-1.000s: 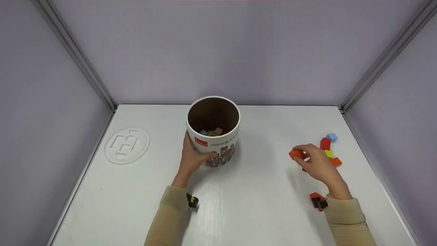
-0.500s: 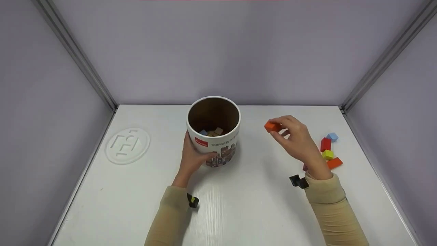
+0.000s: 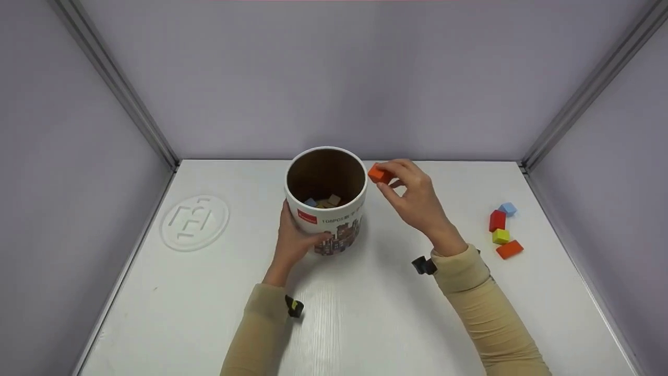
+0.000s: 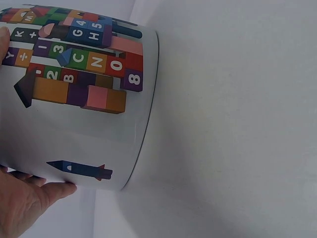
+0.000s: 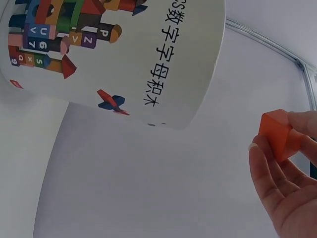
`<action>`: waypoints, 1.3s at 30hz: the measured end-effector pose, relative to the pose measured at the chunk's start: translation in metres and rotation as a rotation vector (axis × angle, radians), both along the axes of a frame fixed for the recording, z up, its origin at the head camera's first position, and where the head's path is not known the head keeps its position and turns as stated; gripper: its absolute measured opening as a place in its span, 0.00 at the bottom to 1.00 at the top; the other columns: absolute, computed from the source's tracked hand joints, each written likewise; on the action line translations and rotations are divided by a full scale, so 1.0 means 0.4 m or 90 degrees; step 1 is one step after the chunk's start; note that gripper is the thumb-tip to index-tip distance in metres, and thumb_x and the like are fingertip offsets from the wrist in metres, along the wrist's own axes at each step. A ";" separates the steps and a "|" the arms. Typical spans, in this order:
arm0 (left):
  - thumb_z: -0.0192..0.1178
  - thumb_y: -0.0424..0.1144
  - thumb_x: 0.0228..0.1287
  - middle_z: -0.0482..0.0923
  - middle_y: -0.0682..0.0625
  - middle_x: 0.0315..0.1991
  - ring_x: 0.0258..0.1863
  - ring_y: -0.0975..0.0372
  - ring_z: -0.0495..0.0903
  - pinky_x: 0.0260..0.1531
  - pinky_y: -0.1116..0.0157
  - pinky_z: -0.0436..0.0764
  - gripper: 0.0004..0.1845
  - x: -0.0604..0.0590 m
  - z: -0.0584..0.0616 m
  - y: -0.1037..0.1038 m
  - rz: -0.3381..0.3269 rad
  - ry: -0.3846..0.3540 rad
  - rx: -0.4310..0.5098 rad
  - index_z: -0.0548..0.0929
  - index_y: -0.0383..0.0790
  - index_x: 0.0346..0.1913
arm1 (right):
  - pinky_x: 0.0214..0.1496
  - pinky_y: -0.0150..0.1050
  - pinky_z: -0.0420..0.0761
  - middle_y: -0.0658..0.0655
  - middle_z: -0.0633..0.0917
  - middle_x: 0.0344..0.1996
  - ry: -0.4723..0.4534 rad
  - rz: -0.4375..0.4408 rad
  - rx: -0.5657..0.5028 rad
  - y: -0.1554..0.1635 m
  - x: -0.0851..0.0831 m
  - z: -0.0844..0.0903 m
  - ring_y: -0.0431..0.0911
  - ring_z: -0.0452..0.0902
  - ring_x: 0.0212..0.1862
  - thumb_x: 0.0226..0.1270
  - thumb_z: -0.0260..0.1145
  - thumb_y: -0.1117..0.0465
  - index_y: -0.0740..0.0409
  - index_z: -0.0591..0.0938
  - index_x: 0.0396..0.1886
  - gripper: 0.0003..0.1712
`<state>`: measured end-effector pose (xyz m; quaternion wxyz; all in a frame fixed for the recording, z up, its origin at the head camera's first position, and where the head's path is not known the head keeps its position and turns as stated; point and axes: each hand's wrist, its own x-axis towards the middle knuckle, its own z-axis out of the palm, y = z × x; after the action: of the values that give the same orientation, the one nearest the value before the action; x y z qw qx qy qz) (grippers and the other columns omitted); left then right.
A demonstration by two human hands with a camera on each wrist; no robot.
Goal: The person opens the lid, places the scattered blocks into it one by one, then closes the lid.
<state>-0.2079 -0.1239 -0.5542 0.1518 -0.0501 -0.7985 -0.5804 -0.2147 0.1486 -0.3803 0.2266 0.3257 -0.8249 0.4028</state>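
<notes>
My left hand (image 3: pixel 296 243) grips the near left side of a white printed bucket (image 3: pixel 342 227), thumb across its front. The bucket stands upright, its mouth facing up, with several toy blocks (image 3: pixel 333 200) at the bottom. Printed letter blocks show on its wall (image 4: pixel 74 134) in the left wrist view. Beside the bucket's right rim, my right hand (image 3: pixel 415 196) pinches an orange toy block (image 3: pixel 379 174) between thumb and fingers. In the right wrist view the orange block (image 5: pixel 275 133) appears off the bucket's rim, raised above the table.
On the right of the white table (image 3: pixel 365 318) lie a blue block (image 3: pixel 507 209), a red block (image 3: pixel 497 221), a yellow block (image 3: pixel 501 236) and a flat orange block (image 3: pixel 509 249). A clear round lid (image 3: pixel 194 223) lies at left. Grey panels enclose the table's back and sides.
My right hand has carried the orange block left and away from me, from near the loose blocks to the bucket's rim. My left hand and the bucket have stayed in place.
</notes>
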 end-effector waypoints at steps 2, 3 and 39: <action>0.83 0.59 0.30 0.60 0.57 0.68 0.68 0.62 0.60 0.71 0.55 0.58 0.70 0.000 0.000 0.001 0.000 0.001 0.003 0.48 0.56 0.76 | 0.43 0.39 0.84 0.57 0.80 0.48 -0.002 0.001 0.014 -0.016 -0.006 -0.004 0.44 0.78 0.46 0.65 0.68 0.68 0.61 0.82 0.55 0.18; 0.83 0.59 0.30 0.60 0.57 0.68 0.68 0.63 0.60 0.71 0.55 0.58 0.70 0.000 0.000 0.001 0.000 -0.001 0.003 0.48 0.56 0.77 | 0.44 0.38 0.84 0.57 0.80 0.48 -0.002 0.000 0.024 -0.023 -0.009 -0.007 0.44 0.78 0.46 0.65 0.68 0.68 0.60 0.82 0.55 0.18; 0.82 0.58 0.32 0.60 0.46 0.70 0.69 0.60 0.60 0.71 0.52 0.59 0.71 0.003 -0.002 -0.007 -0.003 0.000 -0.009 0.47 0.45 0.77 | 0.63 0.48 0.74 0.60 0.73 0.62 -0.050 -0.008 0.123 -0.062 0.006 -0.068 0.51 0.72 0.62 0.70 0.66 0.56 0.55 0.76 0.66 0.26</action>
<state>-0.2069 -0.1269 -0.5549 0.1500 -0.0532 -0.8024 -0.5751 -0.2123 0.1236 -0.4076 0.1644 0.3248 -0.8700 0.3324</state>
